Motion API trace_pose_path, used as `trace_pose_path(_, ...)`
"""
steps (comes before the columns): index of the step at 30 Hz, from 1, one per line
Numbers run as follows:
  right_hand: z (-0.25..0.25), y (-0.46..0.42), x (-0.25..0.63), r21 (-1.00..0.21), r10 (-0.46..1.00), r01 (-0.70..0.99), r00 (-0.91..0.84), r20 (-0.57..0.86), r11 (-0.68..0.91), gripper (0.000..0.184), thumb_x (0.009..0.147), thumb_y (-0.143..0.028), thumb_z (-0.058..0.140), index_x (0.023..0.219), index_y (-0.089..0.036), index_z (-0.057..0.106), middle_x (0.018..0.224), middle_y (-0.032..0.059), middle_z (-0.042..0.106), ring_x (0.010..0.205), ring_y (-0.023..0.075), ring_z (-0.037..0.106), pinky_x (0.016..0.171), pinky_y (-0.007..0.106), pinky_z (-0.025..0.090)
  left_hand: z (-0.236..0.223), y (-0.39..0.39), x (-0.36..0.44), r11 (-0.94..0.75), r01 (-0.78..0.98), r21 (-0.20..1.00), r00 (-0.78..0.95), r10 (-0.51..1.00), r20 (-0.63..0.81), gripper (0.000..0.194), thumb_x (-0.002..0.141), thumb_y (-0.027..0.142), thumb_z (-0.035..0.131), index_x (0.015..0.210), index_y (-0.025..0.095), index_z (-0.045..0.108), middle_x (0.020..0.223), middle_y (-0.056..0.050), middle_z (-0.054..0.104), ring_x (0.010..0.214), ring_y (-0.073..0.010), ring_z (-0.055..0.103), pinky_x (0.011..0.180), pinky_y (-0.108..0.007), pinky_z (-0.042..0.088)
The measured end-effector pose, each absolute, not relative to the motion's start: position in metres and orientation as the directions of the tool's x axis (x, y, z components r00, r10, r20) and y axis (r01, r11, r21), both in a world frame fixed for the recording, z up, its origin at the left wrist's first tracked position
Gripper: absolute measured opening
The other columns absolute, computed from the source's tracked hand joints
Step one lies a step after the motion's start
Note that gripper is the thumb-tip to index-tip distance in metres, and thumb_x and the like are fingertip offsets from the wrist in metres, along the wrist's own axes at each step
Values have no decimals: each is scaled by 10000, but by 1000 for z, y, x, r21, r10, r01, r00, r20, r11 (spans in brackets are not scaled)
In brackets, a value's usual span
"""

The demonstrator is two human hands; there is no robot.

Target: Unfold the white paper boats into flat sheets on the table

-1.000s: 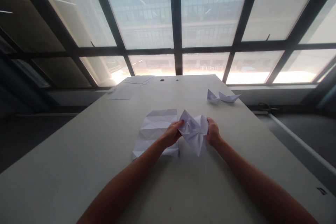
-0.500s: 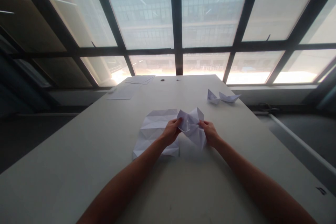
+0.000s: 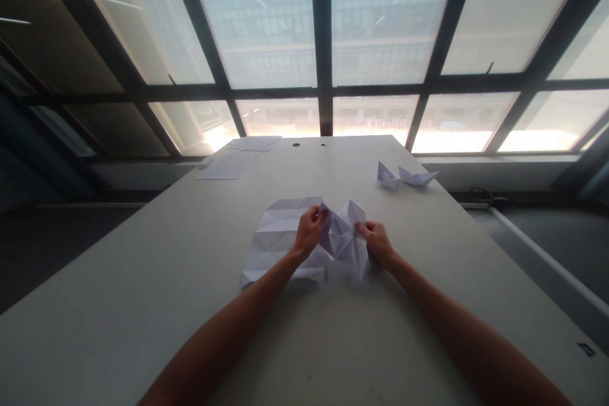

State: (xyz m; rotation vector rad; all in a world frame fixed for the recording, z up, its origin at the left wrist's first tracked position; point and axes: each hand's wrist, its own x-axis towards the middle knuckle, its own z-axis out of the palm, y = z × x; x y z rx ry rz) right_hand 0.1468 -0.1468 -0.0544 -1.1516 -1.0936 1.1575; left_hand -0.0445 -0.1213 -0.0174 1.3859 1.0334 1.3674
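Observation:
Between my two hands is a partly folded sheet of white paper (image 3: 349, 244), creased into several points and pockets. My left hand (image 3: 310, 228) pinches its upper left corner. On the other side, my right hand (image 3: 375, 240) grips the right edge, thumb on top and the other fingers mostly hidden behind. A second creased sheet (image 3: 273, 235) lies opened out on the table, partly under my left hand and forearm. Its folds form a grid of ridges.
The white table (image 3: 157, 279) stretches toward tall windows. Folded paper shapes (image 3: 416, 177) with pointed ends stand near its right edge. Flat white sheets (image 3: 221, 168) lie at the far left. Two small round holes show near the far end.
My left hand has risen slightly and turned, lifting its corner of the paper. The folded paper has tilted and its shape has shifted between my hands. My right hand has moved slightly left.

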Motion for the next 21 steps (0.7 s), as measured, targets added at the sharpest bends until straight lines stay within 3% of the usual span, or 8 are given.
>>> trace_pose_path(3,-53,-147,146,-995,992,-12,83,95,97,363,720,-482,674,659,-123,674,576,5,572,527,127,450,510,252,346,-14,-122,-46,-230,-8,973,-23,973,230,379,868,529,636,837,152,631,684,5,581,604,-115,501,534,-202,361)
trace_pose_path(6,-53,-147,146,-992,989,33,87,123,121,366,725,-490,660,642,-134,657,553,-8,532,527,120,414,503,248,318,-15,-121,-46,-143,-107,984,-73,988,135,416,873,470,643,1168,181,594,781,0,645,612,-117,533,549,-195,392)
trace_pose_path(8,-53,-147,146,-992,988,40,90,127,124,370,729,-499,655,640,-140,648,545,-12,517,526,119,399,497,247,303,-17,-120,-45,-107,-165,980,-67,993,97,490,873,469,645,1272,201,554,875,-18,679,687,-132,587,616,-205,446)
trace_pose_path(11,-52,-148,146,-991,988,21,82,130,129,372,735,-501,650,640,-142,636,549,-14,508,526,114,385,494,245,292,-19,-119,-45,-67,-233,970,8,997,71,538,869,598,603,1187,165,624,972,-74,699,852,-186,645,751,-258,504)
trace_pose_path(14,-52,-149,145,-992,989,7,77,127,127,370,736,-496,652,635,-141,629,556,-12,509,523,113,386,490,245,289,-16,-124,-44,-16,-218,976,152,987,50,646,827,731,565,1043,131,671,928,-107,703,866,-227,657,748,-284,520)
trace_pose_path(18,-53,-149,145,-991,989,7,74,131,131,360,740,-488,658,650,-140,645,566,-7,527,522,116,399,494,245,308,-5,-132,-43,-44,-109,993,253,965,71,561,762,608,739,1058,137,670,956,-97,704,822,-218,650,703,-271,514)
trace_pose_path(21,-54,-149,145,-990,988,-15,67,138,139,357,748,-487,659,658,-142,649,574,-6,534,520,115,399,495,245,311,-1,-132,-45,-81,-76,994,216,972,96,447,789,508,741,1053,153,680,987,-79,702,847,-208,639,729,-259,496)
